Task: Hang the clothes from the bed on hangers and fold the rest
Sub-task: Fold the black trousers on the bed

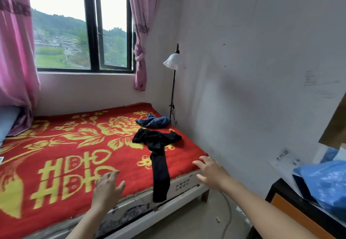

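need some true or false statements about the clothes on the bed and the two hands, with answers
1. The black garment hangs partly over the edge of the bed. True.
2. The left hand grips the black garment. False: it hovers open, holding nothing.
3. The blue garment lies farther from the person than the black one. True.
4. The right hand holds a hanger. False: it is open and empty.

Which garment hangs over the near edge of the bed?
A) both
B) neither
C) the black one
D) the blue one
C: one leg of the black garment drapes down over the edge of the bed, while the blue garment lies wholly on the blanket.
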The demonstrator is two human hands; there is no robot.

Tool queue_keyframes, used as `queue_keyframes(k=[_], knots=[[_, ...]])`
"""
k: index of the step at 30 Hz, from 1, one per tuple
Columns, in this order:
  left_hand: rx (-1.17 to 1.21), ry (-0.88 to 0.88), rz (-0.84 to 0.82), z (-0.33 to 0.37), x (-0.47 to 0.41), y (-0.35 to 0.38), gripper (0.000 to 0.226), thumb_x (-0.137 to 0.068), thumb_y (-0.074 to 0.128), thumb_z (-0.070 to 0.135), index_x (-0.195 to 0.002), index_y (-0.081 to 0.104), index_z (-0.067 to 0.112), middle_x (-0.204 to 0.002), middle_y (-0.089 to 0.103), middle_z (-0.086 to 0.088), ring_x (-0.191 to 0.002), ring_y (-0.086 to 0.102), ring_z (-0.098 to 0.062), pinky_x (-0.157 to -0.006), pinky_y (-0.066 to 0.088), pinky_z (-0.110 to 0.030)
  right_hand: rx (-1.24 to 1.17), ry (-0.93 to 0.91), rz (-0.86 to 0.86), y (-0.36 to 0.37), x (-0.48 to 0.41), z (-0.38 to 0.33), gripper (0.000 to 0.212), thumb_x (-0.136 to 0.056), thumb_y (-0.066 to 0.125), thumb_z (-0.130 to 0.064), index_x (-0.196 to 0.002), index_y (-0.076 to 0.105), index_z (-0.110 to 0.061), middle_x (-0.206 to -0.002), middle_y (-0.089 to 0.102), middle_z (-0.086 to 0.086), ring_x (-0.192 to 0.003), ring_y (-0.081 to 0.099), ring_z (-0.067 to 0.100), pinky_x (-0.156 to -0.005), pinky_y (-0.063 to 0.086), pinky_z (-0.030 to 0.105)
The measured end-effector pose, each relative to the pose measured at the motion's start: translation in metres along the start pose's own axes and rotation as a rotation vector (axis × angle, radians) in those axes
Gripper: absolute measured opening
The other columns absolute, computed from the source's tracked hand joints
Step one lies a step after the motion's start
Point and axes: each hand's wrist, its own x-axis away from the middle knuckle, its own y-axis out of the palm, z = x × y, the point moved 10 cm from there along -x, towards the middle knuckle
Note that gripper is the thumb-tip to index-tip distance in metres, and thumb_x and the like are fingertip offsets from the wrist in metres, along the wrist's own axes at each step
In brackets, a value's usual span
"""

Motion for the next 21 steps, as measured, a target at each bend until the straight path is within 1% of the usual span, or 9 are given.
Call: queue_keyframes(k=[5,9,13,16,18,21], knots=[[-0.040,0.000,-0.068,0.023,-0.048,0.040,0.051,-0.094,0.051,0.037,-0.141,0.037,0.020,-0.142,0.041,-0.004,-0.132,0.033,-0.022,-0.104,0.037,-0.038,-0.064,0.039,-0.029,0.021,-0.045,0.048,0.055,-0.094,0.047,-0.034,-0.145,0.030,-0.025,-0.150,0.027,0.004,-0.138,0.025,0.020,-0.112,0.028,0.037],[-0.080,-0.006,-0.035,0.043,-0.106,0.054,0.052,-0.094,0.052,0.036,-0.141,0.037,0.018,-0.143,0.041,-0.006,-0.132,0.032,-0.023,-0.105,0.035,-0.040,-0.101,0.050,0.000,0.020,-0.100,0.094,0.055,-0.094,0.048,-0.034,-0.145,0.031,-0.023,-0.148,0.031,0.005,-0.138,0.026,0.020,-0.111,0.029,0.035],[-0.111,-0.017,0.010,0.072,-0.171,0.062,0.053,-0.093,0.052,0.034,-0.141,0.037,0.018,-0.142,0.041,-0.007,-0.132,0.032,-0.024,-0.105,0.035,-0.039,-0.133,0.043,0.034,0.017,-0.165,0.137,0.055,-0.094,0.048,-0.034,-0.144,0.032,-0.022,-0.144,0.035,0.004,-0.133,0.032,0.019,-0.108,0.031,0.032],[-0.089,-0.025,0.043,0.093,-0.203,0.070,0.052,-0.093,0.052,0.033,-0.141,0.037,0.019,-0.143,0.040,-0.006,-0.133,0.031,-0.024,-0.106,0.035,-0.041,-0.153,0.030,0.007,0.025,-0.203,0.153,0.054,-0.094,0.048,-0.035,-0.144,0.032,-0.022,-0.143,0.036,0.002,-0.132,0.033,0.019,-0.107,0.032,0.031],[-0.091,-0.028,0.039,0.102,-0.221,0.082,0.052,-0.093,0.052,0.034,-0.141,0.036,0.020,-0.145,0.038,-0.005,-0.134,0.030,-0.023,-0.107,0.034,-0.041,-0.159,0.006,-0.003,0.032,-0.231,0.160,0.054,-0.094,0.048,-0.035,-0.144,0.033,-0.023,-0.142,0.036,0.002,-0.132,0.033,0.018,-0.107,0.031,0.028],[-0.107,-0.052,0.007,0.098,-0.238,0.101,0.053,-0.094,0.050,0.034,-0.142,0.034,0.020,-0.145,0.037,-0.003,-0.135,0.028,-0.021,-0.108,0.032,-0.041,-0.199,-0.017,-0.047,0.049,-0.264,0.159,0.053,-0.094,0.048,-0.034,-0.143,0.033,-0.024,-0.144,0.034,0.002,-0.133,0.031,0.018,-0.108,0.030,0.028]])
